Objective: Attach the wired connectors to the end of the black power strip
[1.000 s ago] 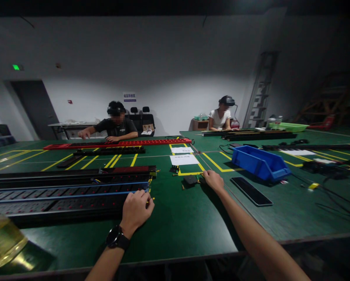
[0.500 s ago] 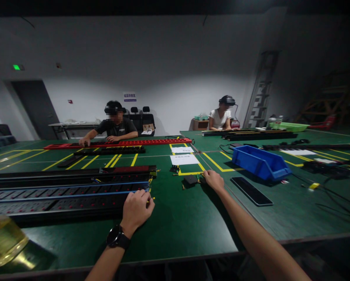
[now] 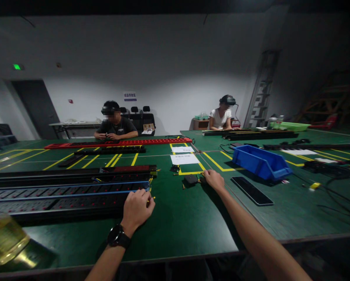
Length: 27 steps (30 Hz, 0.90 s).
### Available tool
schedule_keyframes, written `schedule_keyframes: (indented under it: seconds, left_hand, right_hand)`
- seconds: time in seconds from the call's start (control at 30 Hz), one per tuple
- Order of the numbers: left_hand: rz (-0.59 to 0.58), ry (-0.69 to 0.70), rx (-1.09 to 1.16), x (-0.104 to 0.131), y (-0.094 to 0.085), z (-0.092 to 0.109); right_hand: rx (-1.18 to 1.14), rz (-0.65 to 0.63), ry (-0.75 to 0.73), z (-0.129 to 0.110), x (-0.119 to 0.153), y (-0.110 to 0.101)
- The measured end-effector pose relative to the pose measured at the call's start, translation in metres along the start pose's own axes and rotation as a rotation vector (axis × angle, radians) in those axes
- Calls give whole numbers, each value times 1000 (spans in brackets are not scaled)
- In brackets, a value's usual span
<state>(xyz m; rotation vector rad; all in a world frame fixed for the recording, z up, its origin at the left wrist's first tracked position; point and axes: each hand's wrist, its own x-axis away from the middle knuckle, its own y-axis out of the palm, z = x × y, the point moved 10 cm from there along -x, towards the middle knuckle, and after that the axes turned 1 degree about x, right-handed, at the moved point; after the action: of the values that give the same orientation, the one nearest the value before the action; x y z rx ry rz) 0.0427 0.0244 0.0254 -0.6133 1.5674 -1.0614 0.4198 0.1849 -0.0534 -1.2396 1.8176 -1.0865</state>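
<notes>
My left hand (image 3: 137, 208), with a black watch on its wrist, rests at the right end of a long black power strip (image 3: 95, 203) with red-dotted sockets. Its fingers are curled, and yellow wire tips (image 3: 152, 199) show at the fingertips; what is pinched there is mostly hidden. Farther right, my right hand (image 3: 213, 179) is closed on thin yellow and green wires (image 3: 202, 175) beside a small black square part (image 3: 190, 179). That part lies flat on the green table (image 3: 181, 226). A second small black part (image 3: 175, 168) lies just behind it.
A blue bin (image 3: 258, 164) and a phone (image 3: 251, 190) lie to the right, with loose cables beyond. A bottle of yellow liquid (image 3: 6, 238) stands at the near left. Two people sit across the table, behind a red rail (image 3: 119, 143) and black strips (image 3: 259, 135).
Across the table, the left co-worker has drawn a hand back from the red rail, and both hands are now together in front of the body. My own hands have stayed in place.
</notes>
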Motion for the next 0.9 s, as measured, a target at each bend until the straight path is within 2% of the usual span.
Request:
schedule_keyframes:
  seconds: [0.9]
  left_hand:
    - [-5, -7, 4, 1, 1, -1]
  right_hand:
    - [-7, -14, 0, 0, 2, 0]
